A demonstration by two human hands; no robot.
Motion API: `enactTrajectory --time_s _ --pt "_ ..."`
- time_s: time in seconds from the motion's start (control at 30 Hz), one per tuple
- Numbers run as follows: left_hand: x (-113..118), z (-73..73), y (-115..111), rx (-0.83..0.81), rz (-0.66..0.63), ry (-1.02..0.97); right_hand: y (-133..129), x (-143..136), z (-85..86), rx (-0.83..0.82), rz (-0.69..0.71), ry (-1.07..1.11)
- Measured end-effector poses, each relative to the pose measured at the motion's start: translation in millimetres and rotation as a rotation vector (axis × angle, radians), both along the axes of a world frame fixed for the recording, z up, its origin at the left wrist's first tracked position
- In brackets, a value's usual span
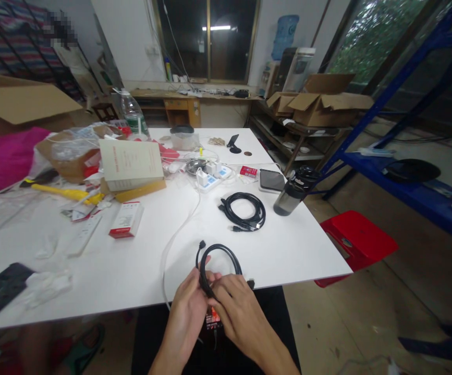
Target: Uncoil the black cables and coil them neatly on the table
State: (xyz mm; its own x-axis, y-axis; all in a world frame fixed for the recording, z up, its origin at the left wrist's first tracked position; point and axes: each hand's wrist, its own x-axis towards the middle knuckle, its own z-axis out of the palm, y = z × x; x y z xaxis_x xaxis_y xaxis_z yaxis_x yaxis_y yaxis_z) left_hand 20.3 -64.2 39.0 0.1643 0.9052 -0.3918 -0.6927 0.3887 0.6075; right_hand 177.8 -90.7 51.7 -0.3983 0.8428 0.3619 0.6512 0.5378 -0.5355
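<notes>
A black cable, wound into a loop with its plug ends sticking out, is held at the table's front edge. My left hand grips the loop's left side, its fingers partly behind the cable. Curled over the lower part of the loop is my right hand, its fingertips close to my left hand. Farther in on the table lies a second coil of black cable, with its connectors at the left and bottom. Below my hands, a small lit red-orange screen shows, partly covered.
A dark bottle and a grey flat device stand near the right edge. White power strips, a red-and-white box, a cream box and a yellow-handled tool spread leftward. A red stool is on the right.
</notes>
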Motion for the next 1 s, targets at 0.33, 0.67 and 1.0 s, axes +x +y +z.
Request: enactTrajectory --time_s 0.33,0.67,1.0 --pt "-7 16.5 9 -0.021 -0.05 -0.068 25 16 -11.2 0.11 0.094 -0.131" --pt "-13 -4.0 33 0.287 -0.081 0.59 37 27 -29.9 0.169 -0.001 -0.233" --pt "-39 -59.5 39 0.701 0.097 1.483 15 42 -74.0 0.101 -0.298 0.084"
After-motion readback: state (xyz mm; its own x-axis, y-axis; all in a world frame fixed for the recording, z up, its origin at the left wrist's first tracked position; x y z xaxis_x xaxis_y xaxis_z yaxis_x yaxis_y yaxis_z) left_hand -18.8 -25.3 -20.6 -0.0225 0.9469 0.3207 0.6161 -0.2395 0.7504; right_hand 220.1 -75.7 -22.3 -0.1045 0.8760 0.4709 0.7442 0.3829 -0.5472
